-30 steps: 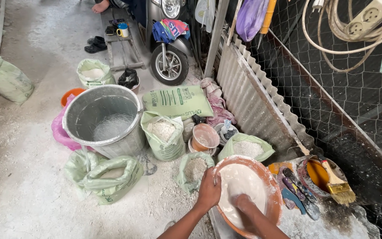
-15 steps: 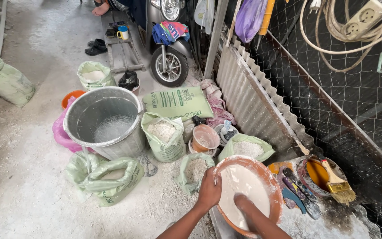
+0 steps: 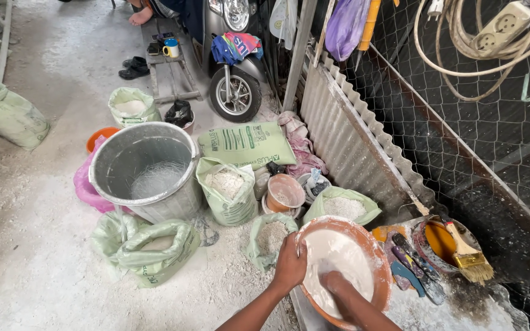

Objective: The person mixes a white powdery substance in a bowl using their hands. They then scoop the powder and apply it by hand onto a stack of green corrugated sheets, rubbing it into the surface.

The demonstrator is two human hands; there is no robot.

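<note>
We are gripping the bowl (image 3: pixel 372 254) rim with our left hand (image 3: pixel 291 265) (it is sitting on the slab (image 3: pixel 449 309) beside the brush (image 3: pixel 468 256)), while our right hand (image 3: pixel 334 283) is pressing into white paste (image 3: pixel 338 254), fingers hidden.

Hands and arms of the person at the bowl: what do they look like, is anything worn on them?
Both forearms are bare, with no sleeves, gloves, watch or rings that I can see. The left hand looks mostly clean. The right hand is coated in wet white paste, and white smears run a little way up that forearm.
</note>
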